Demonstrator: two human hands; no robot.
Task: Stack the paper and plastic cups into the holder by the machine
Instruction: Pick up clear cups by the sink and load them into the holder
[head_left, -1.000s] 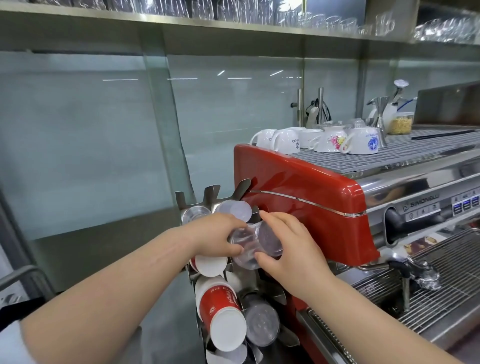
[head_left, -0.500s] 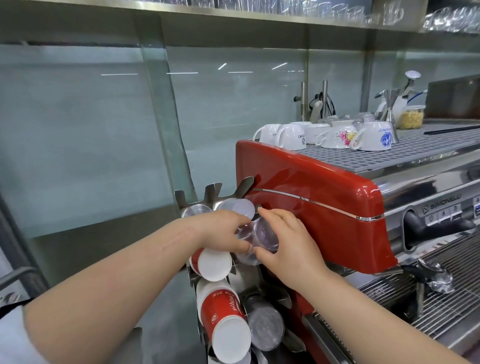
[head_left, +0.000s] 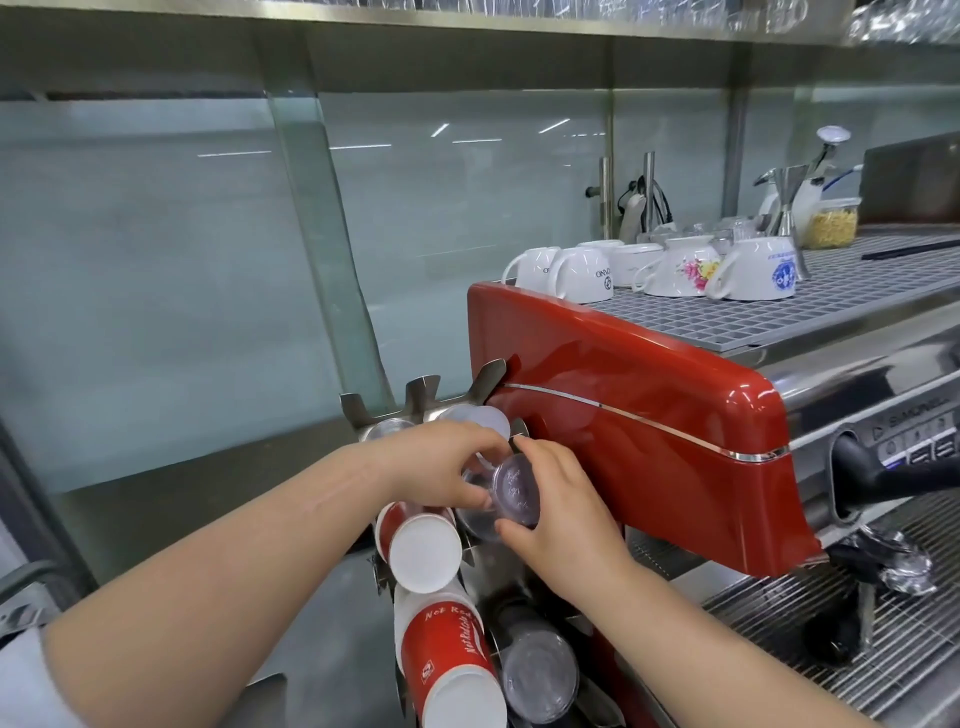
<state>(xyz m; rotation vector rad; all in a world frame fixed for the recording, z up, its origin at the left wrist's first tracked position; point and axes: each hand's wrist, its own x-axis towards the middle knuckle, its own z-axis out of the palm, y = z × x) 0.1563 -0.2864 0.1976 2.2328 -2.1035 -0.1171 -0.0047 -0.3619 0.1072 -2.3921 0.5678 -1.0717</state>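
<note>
A clear plastic cup lies on its side with its base toward me, in a middle slot of the metal cup holder beside the red espresso machine. My left hand grips it from the left and my right hand from the right and below. Red paper cups with white bases fill the slot just left, and a longer red stack sits lower. Another clear stack lies at the bottom right. A white cup base shows in a top slot.
The red espresso machine stands right against the holder, with several upturned ceramic cups on its top grille. A steam wand and drip tray are at the lower right. A glass panel stands behind and left; a steel shelf runs overhead.
Both hands have pushed the clear cup a little deeper into the holder slot. The view has shifted slightly down and left.
</note>
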